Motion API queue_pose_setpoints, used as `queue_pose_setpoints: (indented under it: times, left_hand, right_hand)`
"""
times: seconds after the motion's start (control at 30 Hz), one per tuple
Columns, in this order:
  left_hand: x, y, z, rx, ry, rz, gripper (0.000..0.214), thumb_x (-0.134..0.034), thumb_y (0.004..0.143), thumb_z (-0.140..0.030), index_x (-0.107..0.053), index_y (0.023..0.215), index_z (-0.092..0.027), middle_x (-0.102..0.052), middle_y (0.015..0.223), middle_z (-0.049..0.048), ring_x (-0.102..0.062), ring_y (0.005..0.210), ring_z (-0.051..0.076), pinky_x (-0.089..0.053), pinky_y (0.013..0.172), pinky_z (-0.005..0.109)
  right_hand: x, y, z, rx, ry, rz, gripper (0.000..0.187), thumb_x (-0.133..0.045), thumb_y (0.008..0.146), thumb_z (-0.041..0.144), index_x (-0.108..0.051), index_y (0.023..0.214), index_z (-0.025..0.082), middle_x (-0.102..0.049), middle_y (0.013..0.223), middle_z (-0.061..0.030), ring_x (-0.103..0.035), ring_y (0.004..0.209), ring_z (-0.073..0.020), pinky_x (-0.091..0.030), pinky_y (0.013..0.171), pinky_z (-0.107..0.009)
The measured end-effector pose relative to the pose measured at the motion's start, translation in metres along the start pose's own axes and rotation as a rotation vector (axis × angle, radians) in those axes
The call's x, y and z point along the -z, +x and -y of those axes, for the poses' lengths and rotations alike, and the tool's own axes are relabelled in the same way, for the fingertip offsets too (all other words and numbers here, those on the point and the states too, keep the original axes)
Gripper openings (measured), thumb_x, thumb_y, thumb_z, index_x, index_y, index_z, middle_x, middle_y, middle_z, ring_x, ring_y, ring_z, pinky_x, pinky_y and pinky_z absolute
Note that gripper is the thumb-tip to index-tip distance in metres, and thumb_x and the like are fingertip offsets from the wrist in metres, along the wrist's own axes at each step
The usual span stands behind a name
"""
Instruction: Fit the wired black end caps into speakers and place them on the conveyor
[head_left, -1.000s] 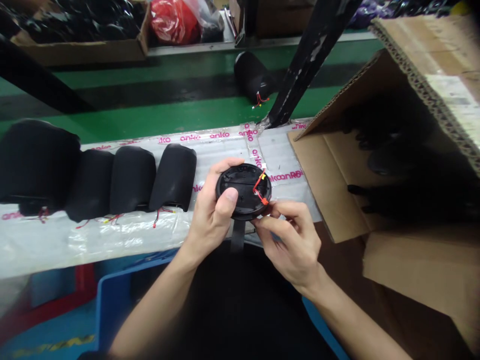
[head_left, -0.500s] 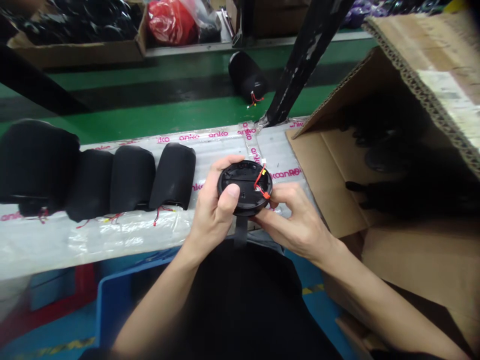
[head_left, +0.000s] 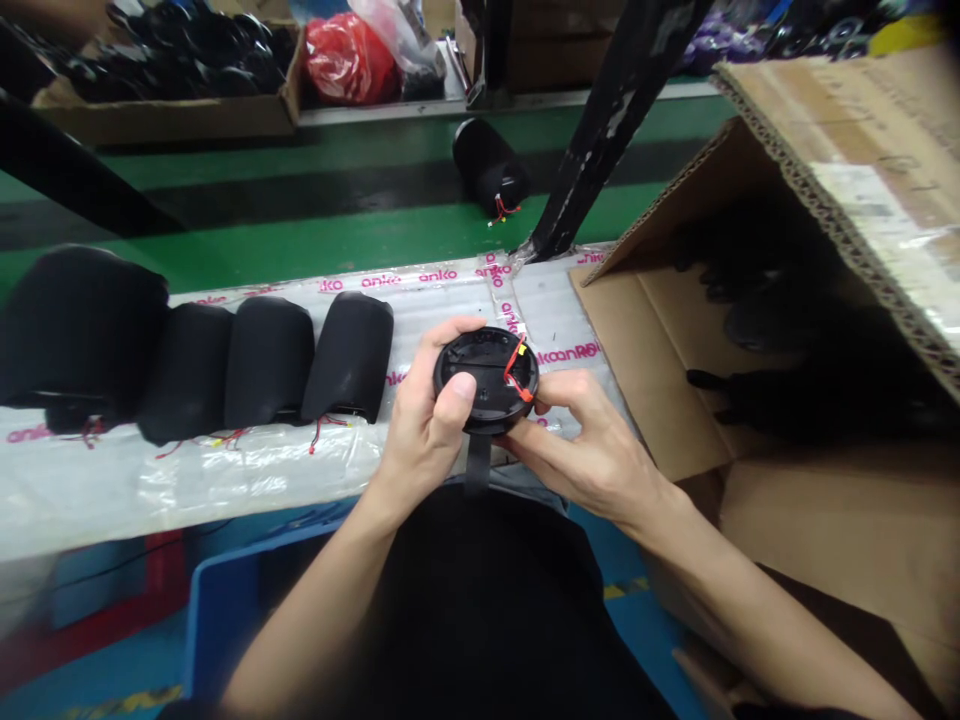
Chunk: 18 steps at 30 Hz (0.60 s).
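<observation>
A round black speaker housing (head_left: 480, 400) is held end-up over the near edge of the bench, its open end facing me. Red wires (head_left: 513, 375) with small white, yellow and red connectors lie across that end. My left hand (head_left: 431, 415) grips the housing from the left, thumb over the rim. On the other side, my right hand (head_left: 592, 440) has its fingers closed at the lower right rim; its fingertips are partly hidden. A black strap (head_left: 478, 465) hangs below the housing.
Several black cylindrical speaker housings (head_left: 349, 355) with wires lie along the bench (head_left: 247, 480) at left. Another housing (head_left: 489, 165) lies on the green surface behind, beside a black post (head_left: 592, 140). An open cardboard box (head_left: 645, 370) of black parts stands right; a blue bin (head_left: 196, 620) is below.
The view has shifted slightly, so the background sits a little lower. Both hands keep their hold on the housing, which has tilted very slightly.
</observation>
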<state>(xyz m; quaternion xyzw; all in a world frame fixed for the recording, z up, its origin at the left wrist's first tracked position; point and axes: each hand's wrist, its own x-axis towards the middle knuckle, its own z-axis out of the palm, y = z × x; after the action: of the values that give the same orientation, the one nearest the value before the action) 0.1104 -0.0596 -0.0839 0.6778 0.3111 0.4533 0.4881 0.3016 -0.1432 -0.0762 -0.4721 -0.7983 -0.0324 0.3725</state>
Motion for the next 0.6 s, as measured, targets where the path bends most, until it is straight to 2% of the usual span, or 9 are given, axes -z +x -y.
queue_pose_setpoints:
  times: [0.17, 0.27, 0.37, 0.47, 0.6]
  left_hand:
    - [-0.001, -0.001, 0.0, 0.01, -0.017, -0.016, 0.044, -0.056, 0.109, -0.053, -0.065, 0.141, -0.023, -0.074, 0.127, 0.0088, -0.072, 0.113, 0.026, -0.061, 0.099, 0.039]
    - [-0.002, -0.001, 0.001, 0.001, -0.034, -0.013, 0.044, -0.056, 0.109, -0.051, -0.065, 0.141, -0.023, -0.074, 0.129, 0.0094, -0.073, 0.114, 0.026, -0.061, 0.099, 0.038]
    - [-0.001, -0.001, 0.004, -0.043, -0.003, 0.001, 0.044, -0.059, 0.108, -0.05, -0.064, 0.142, -0.023, -0.073, 0.133, 0.0093, -0.072, 0.117, 0.025, -0.06, 0.102, 0.037]
    - [0.002, -0.002, 0.009, -0.096, 0.056, 0.028, 0.048, -0.063, 0.106, -0.051, -0.063, 0.145, -0.023, -0.072, 0.137, 0.0101, -0.071, 0.122, 0.026, -0.058, 0.107, 0.038]
    - [0.003, -0.006, 0.018, -0.134, 0.077, 0.035, 0.055, -0.062, 0.106, -0.056, -0.06, 0.149, -0.022, -0.07, 0.142, 0.0127, -0.07, 0.126, 0.028, -0.058, 0.109, 0.041]
  right_hand:
    - [-0.002, -0.02, 0.008, -0.053, 0.049, -0.033, 0.051, -0.071, 0.093, 0.002, -0.07, 0.139, 0.025, -0.071, 0.118, -0.01, -0.074, 0.107, -0.0257, -0.069, 0.089, -0.041]
    - [-0.011, -0.033, 0.014, -0.283, 0.294, -0.19, 0.069, -0.071, 0.091, 0.0, -0.059, 0.152, 0.029, -0.069, 0.132, -0.0112, -0.074, 0.116, -0.0269, -0.068, 0.099, -0.046]
    - [-0.024, -0.035, 0.018, -0.531, 0.594, -0.301, 0.064, -0.071, 0.095, 0.011, -0.056, 0.154, 0.03, -0.062, 0.147, -0.0131, -0.072, 0.118, -0.027, -0.065, 0.103, -0.051]
    - [-0.033, -0.029, 0.02, -0.598, 0.722, -0.312, 0.05, -0.068, 0.098, 0.018, -0.063, 0.146, 0.028, -0.062, 0.149, -0.0129, -0.067, 0.126, -0.0276, -0.063, 0.104, -0.048]
    - [-0.038, -0.015, 0.026, -0.669, 0.761, -0.4, 0.037, -0.07, 0.099, 0.033, -0.068, 0.134, 0.026, -0.068, 0.138, -0.0122, -0.066, 0.13, -0.0308, -0.06, 0.104, -0.049]
